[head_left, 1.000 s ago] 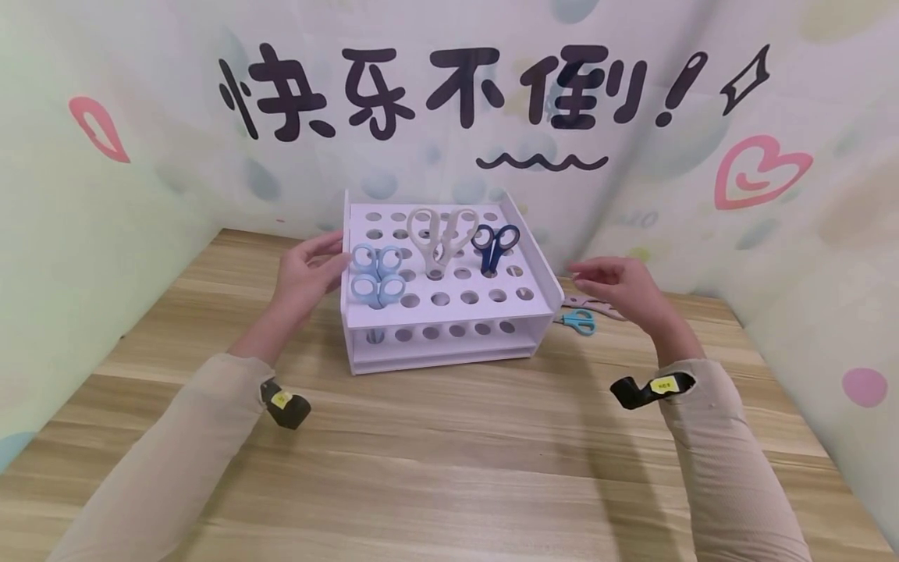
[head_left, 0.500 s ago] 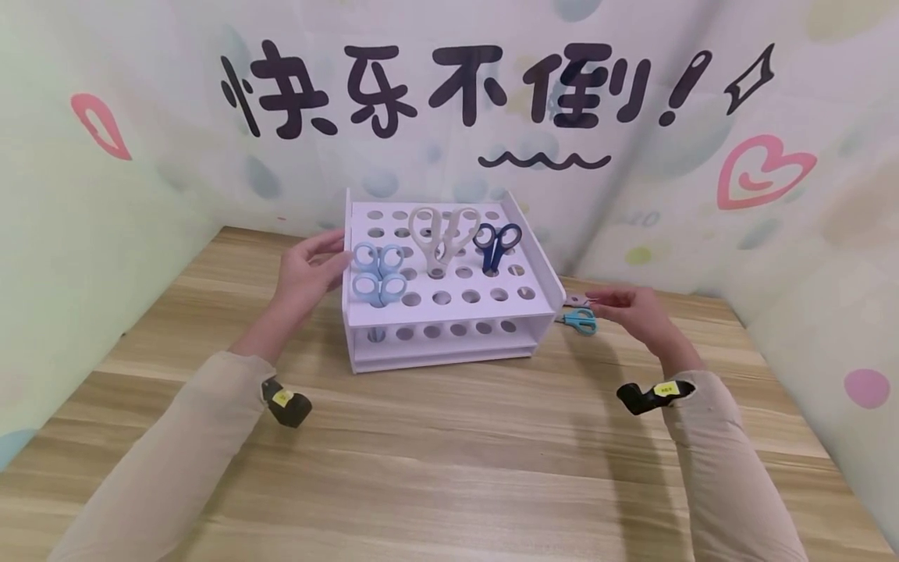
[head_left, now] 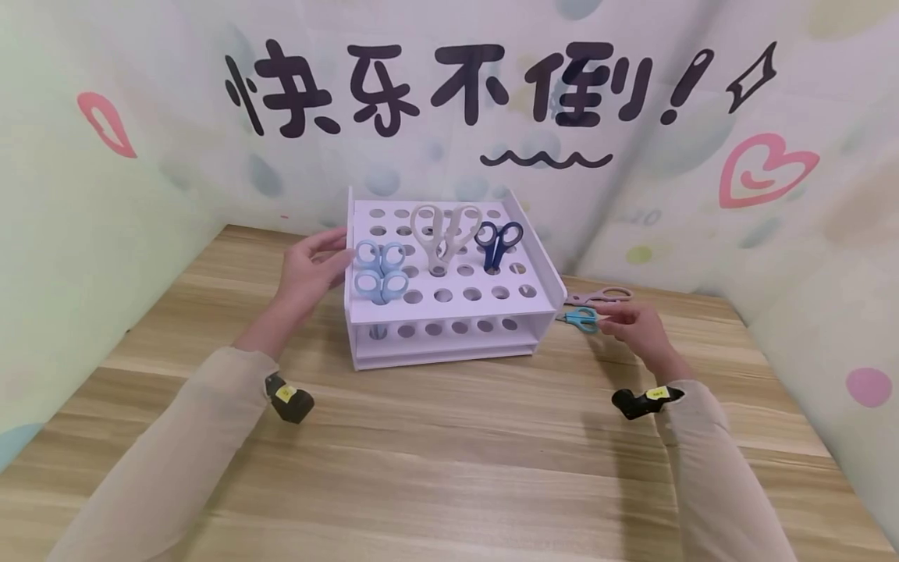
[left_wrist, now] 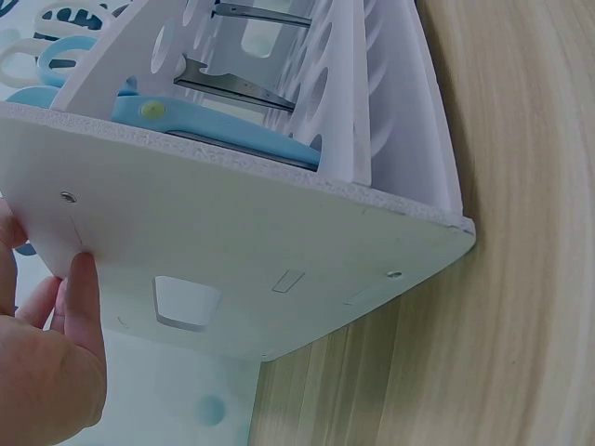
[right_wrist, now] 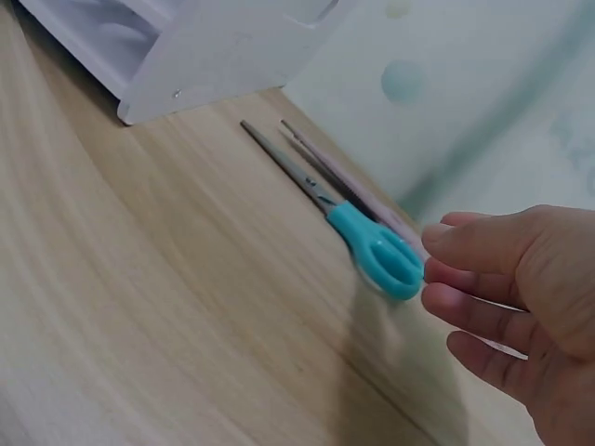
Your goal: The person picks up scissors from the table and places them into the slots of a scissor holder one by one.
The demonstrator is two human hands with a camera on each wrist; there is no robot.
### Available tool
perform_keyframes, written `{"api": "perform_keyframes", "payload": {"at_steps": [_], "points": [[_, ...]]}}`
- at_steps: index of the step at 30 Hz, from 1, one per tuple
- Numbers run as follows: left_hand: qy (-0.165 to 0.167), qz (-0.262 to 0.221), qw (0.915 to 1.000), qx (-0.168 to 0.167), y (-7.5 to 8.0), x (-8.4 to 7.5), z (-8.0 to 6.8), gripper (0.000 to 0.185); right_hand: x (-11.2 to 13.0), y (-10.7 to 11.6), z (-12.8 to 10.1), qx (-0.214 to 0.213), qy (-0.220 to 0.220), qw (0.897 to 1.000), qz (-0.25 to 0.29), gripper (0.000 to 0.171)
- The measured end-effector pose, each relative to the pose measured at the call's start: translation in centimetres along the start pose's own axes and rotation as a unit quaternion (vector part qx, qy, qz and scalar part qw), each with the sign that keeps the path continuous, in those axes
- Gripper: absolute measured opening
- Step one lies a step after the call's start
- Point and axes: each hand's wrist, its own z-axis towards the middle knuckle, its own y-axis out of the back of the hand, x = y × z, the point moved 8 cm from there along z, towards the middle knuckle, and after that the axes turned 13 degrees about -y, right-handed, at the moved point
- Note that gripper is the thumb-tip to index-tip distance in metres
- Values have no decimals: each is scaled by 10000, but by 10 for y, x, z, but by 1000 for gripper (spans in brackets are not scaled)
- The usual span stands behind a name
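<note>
My left hand (head_left: 309, 273) rests on the left side of a white rack (head_left: 421, 312) with rows of round holes. In the left wrist view its fingertips touch the rack's flat side panel (left_wrist: 223, 223). My right hand (head_left: 641, 332) is right of the rack, fingers loosely bent beside the handles of teal scissors (head_left: 581, 319) lying on the table. In the right wrist view its fingertips (right_wrist: 437, 237) are close to the teal handle (right_wrist: 349, 223); whether they touch is unclear. Pink scissors (head_left: 585, 298) lie just behind the teal ones.
Standing in the rack, handles up, are two light blue scissors (head_left: 380, 269), large cream scissors (head_left: 438, 264) and navy scissors (head_left: 493, 254). A printed cloth (head_left: 449, 168) hangs behind the wooden table (head_left: 449, 453).
My right hand has moved down and forward, first over the pink scissors, then toward me to the teal scissors' handles. My left hand stays on the rack.
</note>
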Motion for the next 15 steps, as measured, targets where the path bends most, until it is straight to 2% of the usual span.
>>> {"api": "perform_keyframes", "payload": {"at_steps": [3, 8, 15], "points": [[1, -8, 10000, 9, 0, 1, 1, 47, -8, -2, 3, -145, -287, 9994, 99, 38], [-3, -9, 10000, 4, -1, 0, 1, 47, -18, -7, 5, -379, -736, 9964, -171, 43], [21, -8, 10000, -36, 0, 0, 0, 47, -21, -11, 7, -843, -784, 9931, -222, 44]]}}
